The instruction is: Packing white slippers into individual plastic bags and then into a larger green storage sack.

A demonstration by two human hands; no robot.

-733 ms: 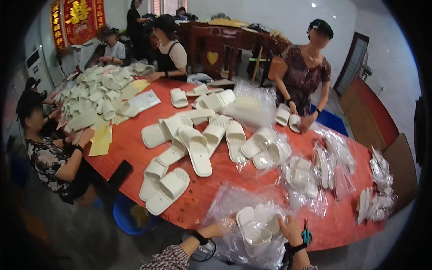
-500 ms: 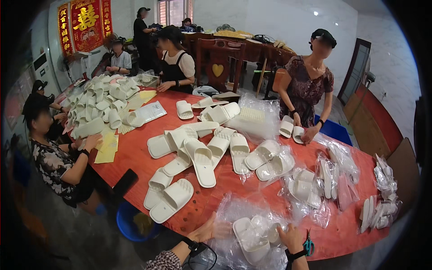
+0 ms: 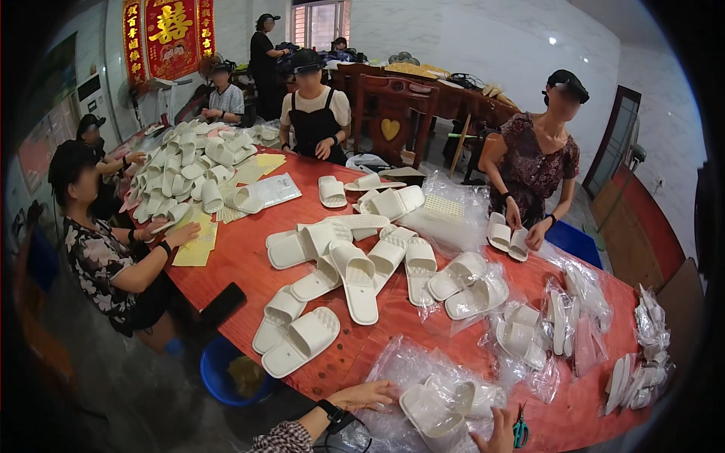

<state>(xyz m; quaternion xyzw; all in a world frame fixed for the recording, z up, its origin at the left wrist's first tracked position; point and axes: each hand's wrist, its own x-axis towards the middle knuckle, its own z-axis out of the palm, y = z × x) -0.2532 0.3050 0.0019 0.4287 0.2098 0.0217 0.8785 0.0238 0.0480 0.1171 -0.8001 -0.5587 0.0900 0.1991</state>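
At the table's near edge, a pair of white slippers lies on clear plastic bags, one slipper crossing the other. My left hand reaches in from the lower edge with fingers stretched out over the plastic, left of the pair, holding nothing. On the other side of the pair is my right hand, its thumb and fingers apart close to the slippers and nothing visible between them. Teal-handled scissors lie just right of this hand.
Loose white slippers spread over the red table. Bagged slippers lie to the right, and a large slipper pile at far left. A phone sits at the left edge above a blue bin. Co-workers surround the table.
The view has shifted, moving the scene rightward. My right hand has drawn back toward the near edge, away from the slippers. A far co-worker's head has come up.
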